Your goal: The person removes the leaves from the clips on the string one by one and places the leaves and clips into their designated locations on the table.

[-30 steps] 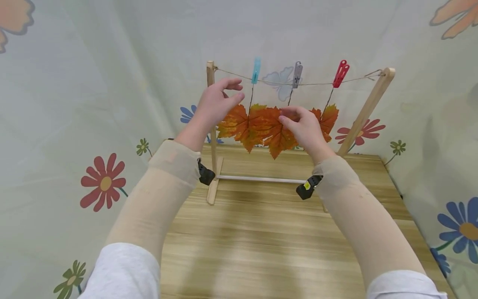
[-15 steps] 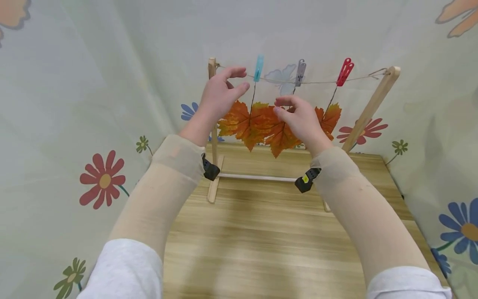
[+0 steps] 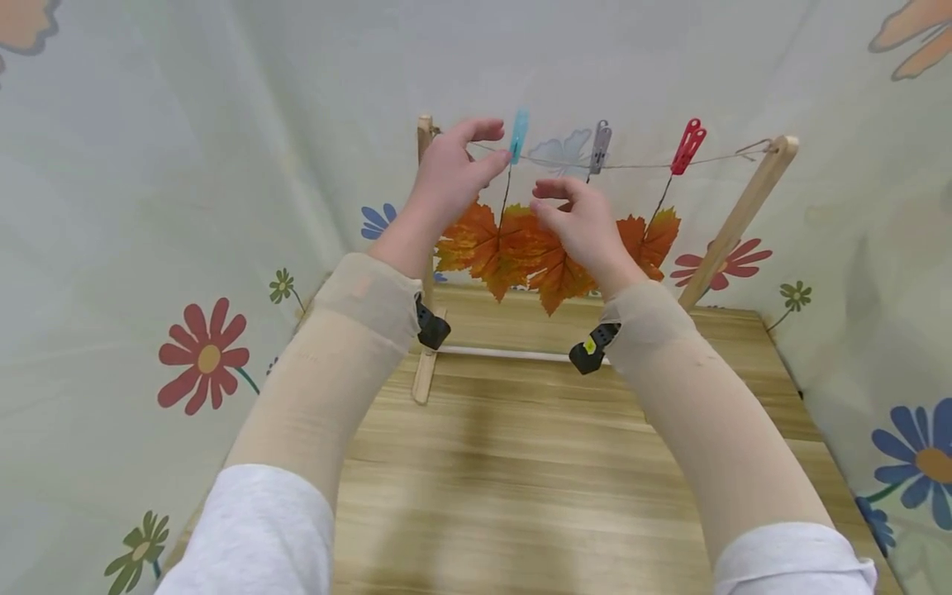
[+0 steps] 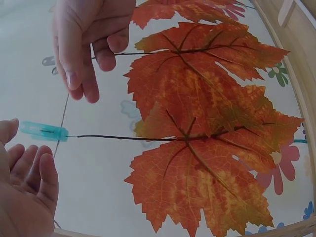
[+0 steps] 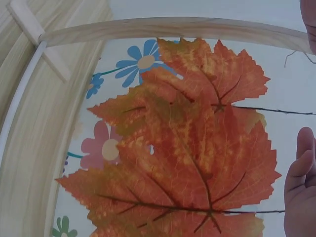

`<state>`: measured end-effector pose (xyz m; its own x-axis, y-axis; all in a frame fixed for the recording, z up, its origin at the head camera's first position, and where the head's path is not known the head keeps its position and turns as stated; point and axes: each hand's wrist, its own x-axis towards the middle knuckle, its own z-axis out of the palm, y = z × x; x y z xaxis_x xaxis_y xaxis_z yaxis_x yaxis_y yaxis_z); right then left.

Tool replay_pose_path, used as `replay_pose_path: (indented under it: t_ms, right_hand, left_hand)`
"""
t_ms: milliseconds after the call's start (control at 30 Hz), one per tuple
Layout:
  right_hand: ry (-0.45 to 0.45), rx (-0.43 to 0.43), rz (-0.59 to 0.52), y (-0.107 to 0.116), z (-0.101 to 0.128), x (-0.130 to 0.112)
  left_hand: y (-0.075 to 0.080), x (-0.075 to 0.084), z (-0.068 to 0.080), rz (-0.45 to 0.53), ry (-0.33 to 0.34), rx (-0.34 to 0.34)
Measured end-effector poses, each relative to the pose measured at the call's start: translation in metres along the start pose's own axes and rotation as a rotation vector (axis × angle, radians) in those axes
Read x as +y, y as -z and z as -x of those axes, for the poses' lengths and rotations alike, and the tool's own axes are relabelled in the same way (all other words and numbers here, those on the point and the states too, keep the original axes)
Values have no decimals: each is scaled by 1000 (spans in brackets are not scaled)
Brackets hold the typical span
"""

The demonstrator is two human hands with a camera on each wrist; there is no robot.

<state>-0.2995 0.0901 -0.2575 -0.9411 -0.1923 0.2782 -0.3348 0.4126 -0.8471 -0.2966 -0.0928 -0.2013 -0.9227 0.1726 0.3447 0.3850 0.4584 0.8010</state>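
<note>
A small wooden rack (image 3: 739,216) stands on the table with a string (image 3: 640,165) across its top. A teal clip (image 3: 518,136), a grey clip (image 3: 598,137) and a red clip (image 3: 687,146) each hang an orange leaf by its stem. My left hand (image 3: 494,147) is raised beside the teal clip (image 4: 44,131), thumb and forefinger spread, holding nothing. My right hand (image 3: 543,197) hovers in front of the middle leaf (image 3: 558,273) with fingers loosely curved. In the left wrist view the right hand's fingers (image 4: 84,74) cover the end of that leaf's stem (image 4: 143,53).
The wooden table (image 3: 558,471) lies in front of the rack. A pale flowered cloth (image 3: 186,248) hangs close behind and on both sides. The rack's white crossbar (image 3: 513,355) and left foot (image 3: 426,376) sit on the tabletop.
Both hands have risen. The left hand moved right toward the teal clip; the right hand moved up and left off the middle leaf toward the teal clip's stem.
</note>
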Motion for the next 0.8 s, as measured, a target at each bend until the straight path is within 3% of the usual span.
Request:
replay_pose_path:
  t_ms: [367,800]
  right_hand:
    - [-35,-34,-131,-8,11,-31]
    - [-73,13,-160,-19,-4,-2]
  left_hand:
    - [0,9,-3,31,94,-8]
    - [-7,24,-13,80,178,-49]
